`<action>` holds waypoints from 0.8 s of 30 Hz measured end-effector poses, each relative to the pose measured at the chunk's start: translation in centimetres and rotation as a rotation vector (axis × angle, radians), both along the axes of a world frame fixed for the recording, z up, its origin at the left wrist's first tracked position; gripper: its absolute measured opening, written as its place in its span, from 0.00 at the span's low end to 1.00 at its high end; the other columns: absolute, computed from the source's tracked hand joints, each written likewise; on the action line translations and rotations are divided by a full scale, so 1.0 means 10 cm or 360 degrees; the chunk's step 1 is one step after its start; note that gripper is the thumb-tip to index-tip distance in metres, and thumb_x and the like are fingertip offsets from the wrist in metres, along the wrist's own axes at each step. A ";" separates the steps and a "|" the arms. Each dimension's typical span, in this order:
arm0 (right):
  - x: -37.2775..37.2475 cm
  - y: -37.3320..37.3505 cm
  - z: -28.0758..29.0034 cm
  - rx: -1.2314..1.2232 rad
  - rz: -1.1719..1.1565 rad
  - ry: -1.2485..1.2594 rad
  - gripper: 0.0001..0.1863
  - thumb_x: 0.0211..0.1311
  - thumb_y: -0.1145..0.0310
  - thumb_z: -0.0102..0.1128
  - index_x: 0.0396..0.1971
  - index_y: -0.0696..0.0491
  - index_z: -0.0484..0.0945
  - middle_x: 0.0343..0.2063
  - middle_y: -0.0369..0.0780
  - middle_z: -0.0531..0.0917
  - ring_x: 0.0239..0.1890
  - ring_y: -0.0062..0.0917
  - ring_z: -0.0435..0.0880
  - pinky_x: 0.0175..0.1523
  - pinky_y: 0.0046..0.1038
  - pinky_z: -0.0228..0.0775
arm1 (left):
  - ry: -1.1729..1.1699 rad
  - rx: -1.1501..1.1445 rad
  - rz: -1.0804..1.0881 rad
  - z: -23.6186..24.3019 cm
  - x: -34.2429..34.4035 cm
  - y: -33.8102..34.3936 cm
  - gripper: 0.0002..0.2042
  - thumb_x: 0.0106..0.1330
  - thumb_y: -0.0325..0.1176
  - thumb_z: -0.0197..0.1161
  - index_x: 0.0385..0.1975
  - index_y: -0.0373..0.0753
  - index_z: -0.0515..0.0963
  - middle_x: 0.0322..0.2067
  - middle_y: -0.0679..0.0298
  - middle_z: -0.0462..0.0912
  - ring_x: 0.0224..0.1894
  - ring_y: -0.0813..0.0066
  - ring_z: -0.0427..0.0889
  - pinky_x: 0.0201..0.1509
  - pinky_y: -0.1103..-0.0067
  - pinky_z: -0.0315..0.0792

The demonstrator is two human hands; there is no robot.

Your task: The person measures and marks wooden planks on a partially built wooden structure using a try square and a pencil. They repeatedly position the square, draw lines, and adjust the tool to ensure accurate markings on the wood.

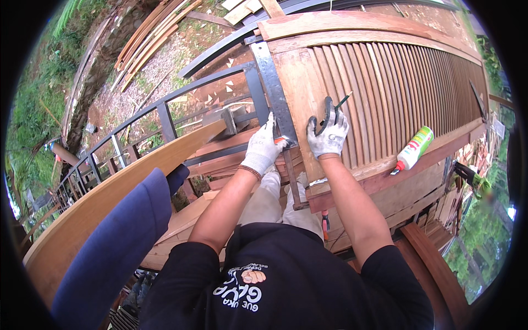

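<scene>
My gloved left hand (264, 143) is closed on a small orange object (281, 142), mostly hidden, at the lower end of a dark flat metal bar (269, 77). My gloved right hand (329, 135) rests on the bare wooden border of a slatted wooden panel (401, 77), with a thin dark green pencil-like stick (344, 99) in its fingers. A bottle (415, 147) with a green label and red cap lies on the panel to the right of that hand. A thin rusty bar (291, 176) runs down beside the panel's left edge.
Black metal railing frames (165, 118) extend leftward. A curved plank (137, 165) with dark blue cloth (110, 242) over it is at lower left. Loose timber strips (144, 34) lie on the ground beyond. A red-handled tool (324, 223) sits below the panel's near edge.
</scene>
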State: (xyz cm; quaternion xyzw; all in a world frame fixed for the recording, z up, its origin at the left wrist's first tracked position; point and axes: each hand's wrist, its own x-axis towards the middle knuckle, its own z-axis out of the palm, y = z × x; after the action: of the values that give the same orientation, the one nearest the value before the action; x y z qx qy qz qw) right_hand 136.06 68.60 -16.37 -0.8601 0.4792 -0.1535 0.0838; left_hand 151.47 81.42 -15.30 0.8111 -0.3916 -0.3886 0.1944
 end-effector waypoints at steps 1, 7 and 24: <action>0.00 0.00 0.00 0.0002 0.0002 -0.0002 0.43 0.60 0.53 0.61 0.74 0.46 0.57 0.53 0.52 0.73 0.58 0.47 0.70 0.65 0.52 0.58 | 0.0012 0.0015 0.0002 0.01 0.00 -0.01 0.49 0.57 0.39 0.73 0.75 0.33 0.50 0.58 0.45 0.76 0.60 0.50 0.77 0.64 0.66 0.72; 0.00 0.00 -0.03 -0.0033 -0.0002 0.0047 0.43 0.60 0.53 0.61 0.74 0.47 0.57 0.53 0.52 0.73 0.57 0.47 0.71 0.64 0.53 0.59 | -0.0016 -0.0013 0.0000 -0.04 0.01 0.01 0.48 0.58 0.40 0.72 0.75 0.33 0.50 0.58 0.45 0.77 0.59 0.51 0.78 0.63 0.67 0.73; -0.03 0.02 -0.04 0.0048 0.0012 -0.0054 0.46 0.58 0.55 0.63 0.75 0.50 0.53 0.53 0.52 0.73 0.58 0.47 0.71 0.64 0.52 0.59 | -0.0026 0.0045 -0.0010 0.04 0.00 -0.02 0.49 0.58 0.42 0.73 0.75 0.33 0.50 0.57 0.45 0.78 0.59 0.51 0.78 0.63 0.67 0.73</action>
State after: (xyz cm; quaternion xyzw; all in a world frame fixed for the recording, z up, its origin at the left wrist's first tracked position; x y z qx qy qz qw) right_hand 135.74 68.76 -16.73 -0.8578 0.4767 -0.1605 0.1054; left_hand 151.43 81.27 -14.88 0.8158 -0.3901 -0.3879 0.1784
